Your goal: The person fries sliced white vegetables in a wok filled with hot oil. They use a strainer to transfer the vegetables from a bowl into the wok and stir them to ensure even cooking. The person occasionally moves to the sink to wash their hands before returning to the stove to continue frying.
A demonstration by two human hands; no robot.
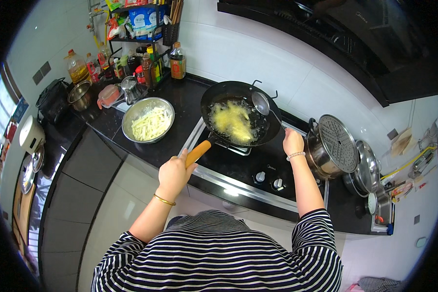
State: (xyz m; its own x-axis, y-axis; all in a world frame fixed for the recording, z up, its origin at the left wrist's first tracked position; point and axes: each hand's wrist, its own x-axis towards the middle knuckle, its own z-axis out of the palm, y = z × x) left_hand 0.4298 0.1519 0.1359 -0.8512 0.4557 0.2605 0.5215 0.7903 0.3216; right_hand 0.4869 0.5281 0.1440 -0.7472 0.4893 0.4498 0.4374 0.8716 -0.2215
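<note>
A black wok (pixel 219 91) sits on the left burner of the gas stove (pixel 219 157). Pale yellow battered strips (pixel 233 122) bubble in hot oil inside it. My left hand (pixel 174 171) grips the wok's wooden handle (pixel 198 153). In my right hand (pixel 293 141) is the thin handle of a metal ladle (pixel 260 103), whose bowl hangs over the wok's far right part. Left of the stove, a steel bowl (pixel 148 140) holds pale cut strips (pixel 151 123) with a whitish coating.
At right, a steel steamer pot (pixel 315 155) with a perforated plate (pixel 336 142) stands close to my right forearm. Sauce bottles (pixel 177 62) and a black rack (pixel 131 40) line the back left. A range hood (pixel 332 43) overhangs the wall. Stove knobs (pixel 260 176) face me.
</note>
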